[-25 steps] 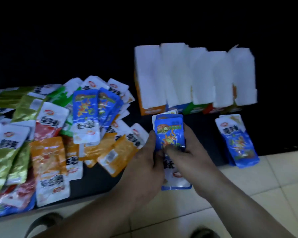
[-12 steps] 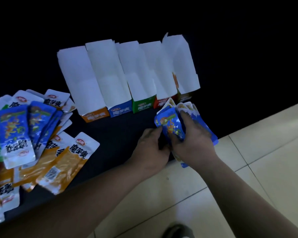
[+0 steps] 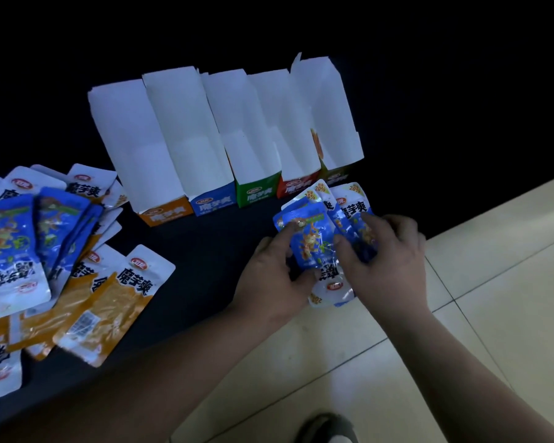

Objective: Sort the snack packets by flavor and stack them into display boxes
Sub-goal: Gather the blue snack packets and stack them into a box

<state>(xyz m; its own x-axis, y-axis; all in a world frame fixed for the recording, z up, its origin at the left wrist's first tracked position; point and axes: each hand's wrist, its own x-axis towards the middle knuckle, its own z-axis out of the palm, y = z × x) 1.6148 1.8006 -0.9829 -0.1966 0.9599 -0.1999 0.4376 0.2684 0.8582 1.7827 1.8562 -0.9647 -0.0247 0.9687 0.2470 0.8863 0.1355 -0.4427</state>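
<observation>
Bundle of blue snack packets [image 3: 314, 244]: held in both hands at the near edge of the black tabletop [image 3: 205, 251], partly fanned, some face up and some turned the other way. Bundle sits just in front of the red display box [image 3: 296, 187].

Left hand [image 3: 275, 276]: fingers curled round the bundle's left side, forefinger lying on the top packet. Right hand [image 3: 387, 260]: fingers curled over the right-hand packets, thumb pressing the front one. Both hands gripping.

Row of five open display boxes along the tabletop, white flaps up, touching side by side: orange box [image 3: 165, 215], blue box [image 3: 211, 204], green box [image 3: 258, 195], the red one, then a dark one [image 3: 336, 177] at the right end. No packets visible inside them.

Far left: loose pile of packets, more blue ones [image 3: 10, 238] overlapping orange ones [image 3: 109, 308]. Well apart from the hands.

Pale tiled floor [image 3: 493, 282] to the right; a shoe [image 3: 327, 426] at the bottom edge.
</observation>
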